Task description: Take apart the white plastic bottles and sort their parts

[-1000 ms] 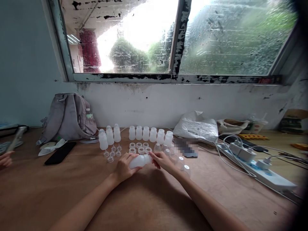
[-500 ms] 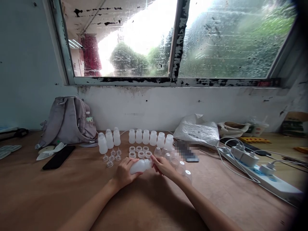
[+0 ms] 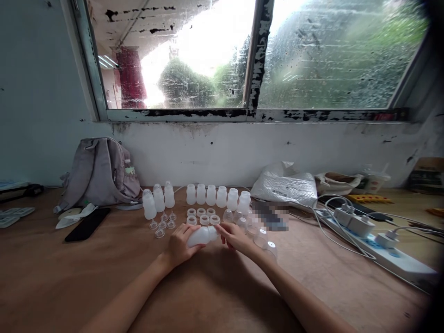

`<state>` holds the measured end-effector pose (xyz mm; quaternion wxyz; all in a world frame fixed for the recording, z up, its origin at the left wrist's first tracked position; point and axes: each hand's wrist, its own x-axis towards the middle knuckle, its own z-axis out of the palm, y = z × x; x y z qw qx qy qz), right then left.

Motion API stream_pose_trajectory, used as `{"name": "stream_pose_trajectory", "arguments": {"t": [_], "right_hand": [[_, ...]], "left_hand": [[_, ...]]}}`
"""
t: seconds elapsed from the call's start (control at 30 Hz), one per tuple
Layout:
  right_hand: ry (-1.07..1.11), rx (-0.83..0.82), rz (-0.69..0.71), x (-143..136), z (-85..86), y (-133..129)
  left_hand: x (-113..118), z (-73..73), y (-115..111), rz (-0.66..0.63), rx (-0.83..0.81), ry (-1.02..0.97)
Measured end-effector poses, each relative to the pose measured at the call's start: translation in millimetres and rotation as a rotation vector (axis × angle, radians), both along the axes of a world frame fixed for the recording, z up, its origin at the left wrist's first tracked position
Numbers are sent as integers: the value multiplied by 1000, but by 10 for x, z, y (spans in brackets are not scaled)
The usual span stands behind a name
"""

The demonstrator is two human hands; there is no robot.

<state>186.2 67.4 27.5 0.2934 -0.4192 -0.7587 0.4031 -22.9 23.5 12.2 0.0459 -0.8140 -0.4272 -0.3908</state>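
My left hand [image 3: 181, 242] is wrapped round the body of a frosted baby bottle [image 3: 199, 237], which lies tilted with its top end pointing right. At that top end, the fingers of my right hand [image 3: 231, 235] are closed on the collar; the fingertips partly hide it. Just beyond the bottle sit two rows of white collar rings [image 3: 204, 219]. Several clear nipples [image 3: 162, 225] lie to the left. Near my right wrist stand clear domed caps [image 3: 262, 236], some of them behind the forearm.
A row of open frosted bottles [image 3: 211, 196] stands at the back, with three capped bottles [image 3: 158, 198] to the left. A black phone [image 3: 87, 225] and grey backpack [image 3: 100, 173] are farther left. A silvery package [image 3: 286, 184] and a corded power strip [image 3: 398, 259] occupy the right.
The fingers of my right hand have shifted slightly around the bottle's top end. My left hand keeps its hold, and the whole view has moved a little.
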Motion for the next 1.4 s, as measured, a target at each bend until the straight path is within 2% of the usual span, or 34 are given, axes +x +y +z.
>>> {"name": "stream_pose_trajectory", "arguments": {"t": [0.1, 0.3, 0.47, 0.67, 0.87, 1.13, 1.4], "right_hand": [[9, 28, 16, 10, 44, -25], [85, -39, 97, 10, 87, -82], [126, 32, 110, -21, 132, -143], [106, 70, 69, -30, 154, -156], [59, 158, -71, -67, 74, -122], [249, -28, 96, -135, 7, -152], [335, -96, 28, -149, 65, -205]], "left_hand": [[-9, 1, 8, 29, -14, -17], [-38, -31, 50, 3, 28, 18], [-20, -9, 3, -51, -26, -25], [13, 19, -42, -59, -60, -71], [-23, 8, -1, 20, -26, -12], [-61, -28, 33, 20, 107, 136], [-4, -16, 10, 29, 114, 145]]}}
